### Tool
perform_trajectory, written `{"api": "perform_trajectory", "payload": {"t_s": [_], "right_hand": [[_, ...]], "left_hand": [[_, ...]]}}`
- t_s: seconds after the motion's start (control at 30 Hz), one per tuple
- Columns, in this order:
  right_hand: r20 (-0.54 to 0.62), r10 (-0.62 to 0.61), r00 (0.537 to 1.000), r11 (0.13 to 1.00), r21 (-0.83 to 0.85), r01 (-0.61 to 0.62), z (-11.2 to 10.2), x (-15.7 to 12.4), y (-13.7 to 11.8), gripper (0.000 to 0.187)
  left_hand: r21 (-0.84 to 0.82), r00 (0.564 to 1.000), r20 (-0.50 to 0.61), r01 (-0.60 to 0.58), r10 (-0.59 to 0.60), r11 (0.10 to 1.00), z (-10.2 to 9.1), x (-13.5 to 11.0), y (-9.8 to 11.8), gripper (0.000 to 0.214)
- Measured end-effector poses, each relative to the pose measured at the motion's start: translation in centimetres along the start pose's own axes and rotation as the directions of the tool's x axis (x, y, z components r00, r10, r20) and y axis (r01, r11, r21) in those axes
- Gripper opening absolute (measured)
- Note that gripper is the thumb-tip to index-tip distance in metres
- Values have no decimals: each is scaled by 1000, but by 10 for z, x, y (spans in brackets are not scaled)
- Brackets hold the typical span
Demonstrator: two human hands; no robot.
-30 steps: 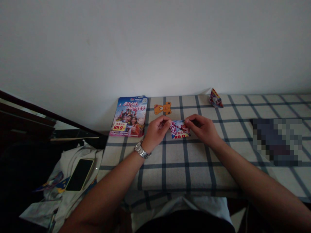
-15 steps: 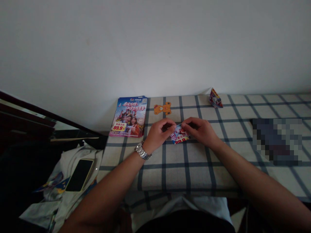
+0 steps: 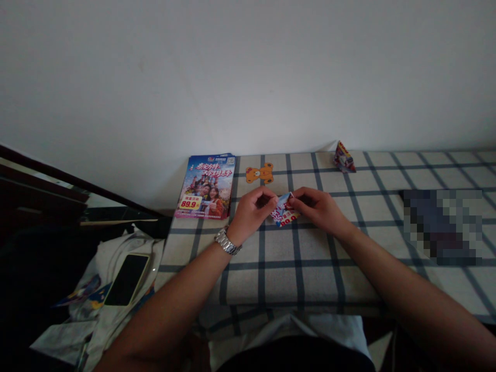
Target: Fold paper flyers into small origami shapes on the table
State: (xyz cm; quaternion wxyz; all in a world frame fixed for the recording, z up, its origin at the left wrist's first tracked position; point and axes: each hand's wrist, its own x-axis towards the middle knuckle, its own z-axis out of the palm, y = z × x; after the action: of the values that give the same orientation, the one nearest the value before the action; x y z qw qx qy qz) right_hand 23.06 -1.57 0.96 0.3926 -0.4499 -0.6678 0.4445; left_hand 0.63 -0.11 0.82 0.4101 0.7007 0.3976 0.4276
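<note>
A small folded flyer (image 3: 285,214), printed in blue, pink and white with a red and yellow price, is between my hands just above the checked tablecloth (image 3: 279,279). My left hand (image 3: 253,213) pinches its left edge between thumb and fingers; a metal watch (image 3: 228,242) is on that wrist. On the other side, my right hand (image 3: 320,209) grips the flyer's upper right edge, fingers closed. Beyond the hands lies a flat orange bear cutout (image 3: 259,173). A stack of unfolded flyers (image 3: 205,188) rests to the left.
Against the wall at the back stands a folded paper piece (image 3: 343,158) with similar print. A dark, blurred-out object (image 3: 442,225) lies at the right. Left of the table, a phone (image 3: 127,279) rests on a white bag (image 3: 93,325).
The folded flyer's top has shifted, and more of a raised, pointed blue-white flap now shows between my fingertips. My hands have barely moved; everything else lies as before.
</note>
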Motion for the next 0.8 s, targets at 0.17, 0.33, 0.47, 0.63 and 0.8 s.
{"api": "perform_trajectory", "payload": {"t_s": [0.17, 0.33, 0.47, 0.63, 0.8], "right_hand": [[38, -11, 999, 999, -31, 13, -3, -1, 2, 26], [113, 14, 993, 999, -44, -9, -5, -3, 0, 28], [154, 12, 988, 999, -46, -5, -3, -4, -2, 28], [124, 20, 992, 999, -39, -15, -2, -2, -2, 32], [67, 16, 998, 999, 47, -19, -2, 0, -5, 34]], "left_hand": [[0, 998, 61, 9, -9, 1000, 1, -1, 0, 20], [-24, 996, 83, -9, 11, 1000, 2, -2, 2, 17], [-15, 993, 115, -7, 8, 1000, 2, -2, 1, 15], [3, 997, 72, 15, -15, 1000, 1, -2, 2, 17], [-18, 1000, -2, 28, -28, 999, -1, -1, 0, 22]]}}
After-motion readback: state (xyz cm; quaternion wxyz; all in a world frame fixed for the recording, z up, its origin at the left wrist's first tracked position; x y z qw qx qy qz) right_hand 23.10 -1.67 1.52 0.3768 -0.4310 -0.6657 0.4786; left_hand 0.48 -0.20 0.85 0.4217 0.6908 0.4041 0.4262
